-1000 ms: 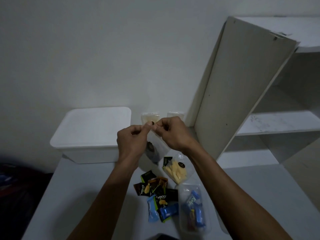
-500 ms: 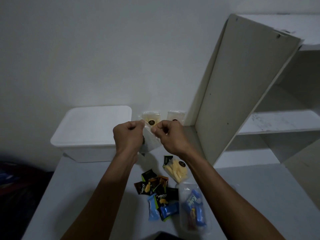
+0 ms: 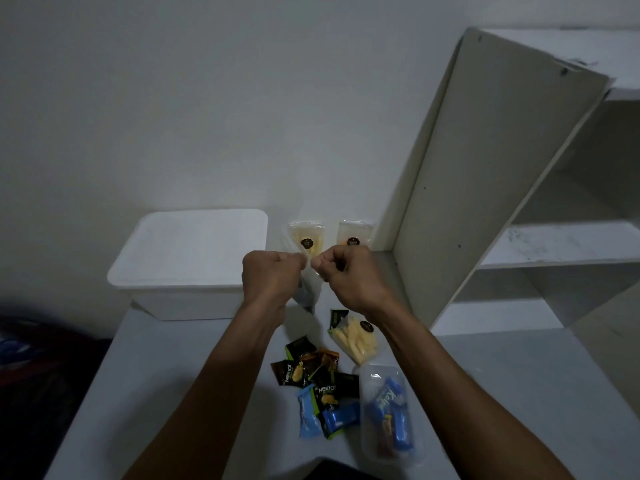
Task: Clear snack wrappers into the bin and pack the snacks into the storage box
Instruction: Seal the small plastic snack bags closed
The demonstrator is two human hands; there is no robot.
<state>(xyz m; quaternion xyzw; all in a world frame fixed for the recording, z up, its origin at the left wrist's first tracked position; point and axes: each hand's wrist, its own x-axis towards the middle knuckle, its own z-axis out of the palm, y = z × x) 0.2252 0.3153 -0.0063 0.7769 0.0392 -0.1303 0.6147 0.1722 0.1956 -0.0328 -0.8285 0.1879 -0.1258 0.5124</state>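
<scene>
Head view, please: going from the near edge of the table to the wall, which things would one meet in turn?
Clear tray of blue snacks → dark Nextar packets → bag of yellow sticks → both hands pinching a clear pouch → two bags standing by the wall.

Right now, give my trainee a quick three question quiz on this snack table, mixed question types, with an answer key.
1. True or false: the white plastic storage box has its lid on.
2. What do the left hand and right hand pinch? A) blue wrapped bar B) clear plastic bag C) black pouch
3. Fill in: the clear lidded tray of blue wrapped snacks lies nearest the person's ____ arm.

Key: 1 true; 2 B; 3 right.
</scene>
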